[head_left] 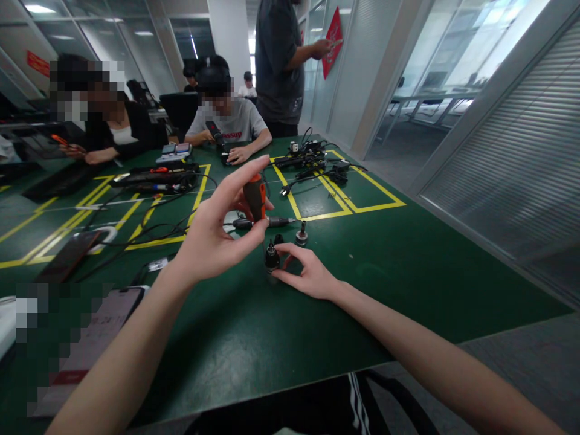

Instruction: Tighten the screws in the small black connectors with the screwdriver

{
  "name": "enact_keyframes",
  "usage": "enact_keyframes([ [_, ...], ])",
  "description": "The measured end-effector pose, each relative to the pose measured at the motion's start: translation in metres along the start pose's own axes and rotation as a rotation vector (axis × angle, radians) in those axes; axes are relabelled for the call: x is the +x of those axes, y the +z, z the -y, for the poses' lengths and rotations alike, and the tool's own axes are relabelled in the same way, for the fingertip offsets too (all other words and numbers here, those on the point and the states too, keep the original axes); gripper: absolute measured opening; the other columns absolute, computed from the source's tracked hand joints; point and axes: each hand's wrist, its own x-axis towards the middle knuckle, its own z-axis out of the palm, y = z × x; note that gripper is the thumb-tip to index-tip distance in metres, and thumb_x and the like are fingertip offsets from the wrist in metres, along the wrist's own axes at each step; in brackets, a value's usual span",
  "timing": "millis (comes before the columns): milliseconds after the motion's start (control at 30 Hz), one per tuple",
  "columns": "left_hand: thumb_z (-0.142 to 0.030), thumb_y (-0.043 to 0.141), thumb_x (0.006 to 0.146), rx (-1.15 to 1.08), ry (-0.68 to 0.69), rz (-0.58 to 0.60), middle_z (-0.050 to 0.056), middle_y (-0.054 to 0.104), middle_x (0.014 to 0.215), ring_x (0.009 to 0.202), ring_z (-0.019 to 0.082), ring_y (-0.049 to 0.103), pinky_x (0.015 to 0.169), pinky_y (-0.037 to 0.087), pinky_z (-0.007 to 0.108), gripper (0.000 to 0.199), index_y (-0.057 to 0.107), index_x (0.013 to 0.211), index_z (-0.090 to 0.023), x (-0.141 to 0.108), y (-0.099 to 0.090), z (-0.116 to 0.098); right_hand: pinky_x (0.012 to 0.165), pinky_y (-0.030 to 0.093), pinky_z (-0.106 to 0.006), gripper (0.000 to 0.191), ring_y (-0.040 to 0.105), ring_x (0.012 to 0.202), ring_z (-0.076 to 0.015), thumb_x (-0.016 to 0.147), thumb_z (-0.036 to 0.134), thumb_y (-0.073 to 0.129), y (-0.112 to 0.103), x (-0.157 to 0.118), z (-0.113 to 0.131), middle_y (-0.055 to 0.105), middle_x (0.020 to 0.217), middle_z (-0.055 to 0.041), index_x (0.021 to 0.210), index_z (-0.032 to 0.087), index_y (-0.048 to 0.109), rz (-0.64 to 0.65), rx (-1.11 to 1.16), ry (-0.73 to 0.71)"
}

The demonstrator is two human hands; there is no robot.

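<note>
My left hand [212, 223] is raised over the green table, closed around the dark-and-orange handle of a screwdriver [256, 196]. The screwdriver stands nearly upright, its thin shaft pointing down. Below it, my right hand [308, 272] pinches a small black cylindrical part [272, 258] between thumb and fingers. That part stands upright on the table with a narrow stem at its top; the screwdriver's tip is too small to tell whether it touches. A similar metal part [301, 234] stands just behind my right hand. Beyond the screwdriver lies a dark slim tool [278, 222] with a thin tip.
Black cables and adapters [312, 157] lie at the back of the green table [385, 272]. More tools and cords [158, 178] lie left, within yellow tape. A phone [109, 326] rests near my left forearm. A co-worker in grey [240, 121] works across the table; others are nearby.
</note>
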Motion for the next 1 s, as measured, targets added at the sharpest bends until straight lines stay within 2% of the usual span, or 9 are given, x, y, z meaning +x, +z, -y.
enact_keyframes([
  [167, -0.020, 0.074, 0.092, -0.004, -0.002, -0.002, 0.008, 0.070, 0.131, 0.099, 0.023, 0.077, 0.085, 0.069, 0.039, 0.075, 0.045, 0.159, -0.036, 0.0001, -0.0001, -0.0006, 0.081, 0.065, -0.035, 0.039, 0.077, 0.099, -0.0217, 0.090, 0.021, 0.076, -0.0005, 0.0006, 0.0020, 0.079, 0.113, -0.0084, 0.126, 0.020, 0.062, 0.008, 0.034, 0.025],
  [333, -0.022, 0.073, 0.094, -0.006, -0.015, 0.003, 0.008, 0.072, 0.123, 0.100, 0.023, 0.076, 0.087, 0.070, 0.038, 0.073, 0.045, 0.159, -0.035, 0.0005, -0.0004, -0.0010, 0.079, 0.065, -0.034, 0.038, 0.077, 0.101, -0.0218, 0.090, 0.021, 0.076, 0.0004, 0.0006, 0.0020, 0.079, 0.113, -0.0082, 0.124, 0.021, 0.061, -0.004, 0.064, 0.017],
  [533, -0.024, 0.078, 0.091, -0.004, 0.008, 0.003, 0.008, 0.068, 0.135, 0.101, 0.024, 0.077, 0.087, 0.070, 0.040, 0.079, 0.043, 0.160, -0.038, -0.0002, 0.0000, 0.0035, 0.081, 0.065, -0.035, 0.044, 0.077, 0.101, -0.0229, 0.092, 0.023, 0.076, 0.0007, -0.0009, -0.0020, 0.078, 0.119, -0.0104, 0.134, 0.020, 0.062, 0.000, 0.039, -0.011],
  [700, -0.025, 0.078, 0.092, -0.022, -0.015, -0.004, 0.010, 0.067, 0.141, 0.105, 0.024, 0.077, 0.092, 0.070, 0.041, 0.076, 0.046, 0.159, -0.036, -0.0007, 0.0006, 0.0019, 0.080, 0.065, -0.034, 0.041, 0.077, 0.098, -0.0219, 0.091, 0.022, 0.076, -0.0001, -0.0001, -0.0008, 0.078, 0.117, -0.0104, 0.130, 0.019, 0.064, 0.007, 0.025, -0.005],
  [867, -0.020, 0.077, 0.091, -0.035, -0.005, -0.002, 0.007, 0.071, 0.129, 0.101, 0.022, 0.076, 0.087, 0.070, 0.035, 0.076, 0.047, 0.159, -0.036, -0.0009, 0.0006, 0.0018, 0.080, 0.065, -0.034, 0.038, 0.077, 0.098, -0.0211, 0.091, 0.022, 0.076, -0.0005, 0.0006, 0.0012, 0.078, 0.114, -0.0079, 0.126, 0.021, 0.062, 0.009, 0.062, 0.018],
  [1000, -0.019, 0.071, 0.095, -0.037, -0.009, -0.013, 0.006, 0.073, 0.122, 0.102, 0.022, 0.076, 0.088, 0.069, 0.037, 0.070, 0.047, 0.159, -0.035, -0.0015, 0.0011, 0.0040, 0.079, 0.064, -0.034, 0.039, 0.077, 0.100, -0.0220, 0.090, 0.021, 0.077, 0.0002, -0.0003, -0.0011, 0.078, 0.112, -0.0075, 0.125, 0.022, 0.061, 0.002, 0.075, 0.019],
])
